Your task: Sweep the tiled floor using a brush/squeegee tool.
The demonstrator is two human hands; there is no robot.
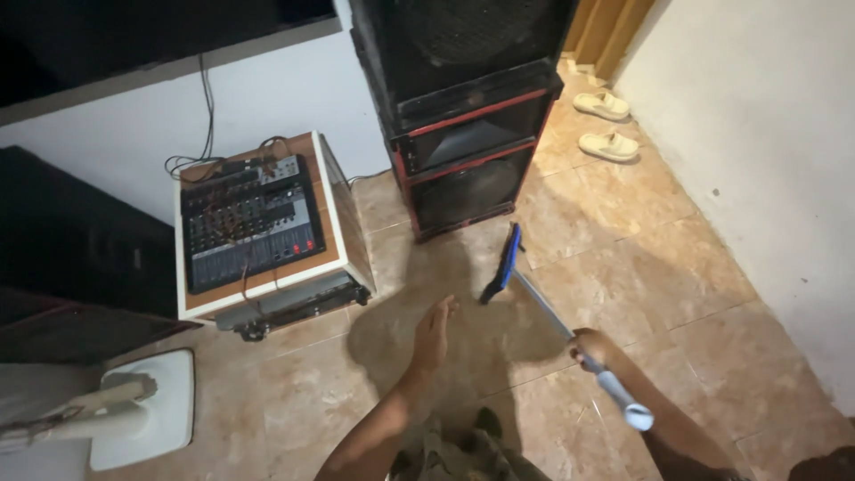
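My right hand [591, 346] is closed around the metal handle of a long floor wiper [543, 304]. The wiper's blue and black head [502, 263] rests on the tan tiled floor, just in front of a tall black speaker cabinet with red trim [468, 134]. My left hand [434, 334] is stretched out flat over the floor, fingers together, holding nothing. It hovers to the left of the wiper's head.
A small white cabinet with an audio mixer [249, 223] on top stands at the left, cables running up the wall. A white fan base [147, 405] sits at the lower left. Two pale slippers [606, 125] lie near the doorway. A white wall [766, 160] closes the right side.
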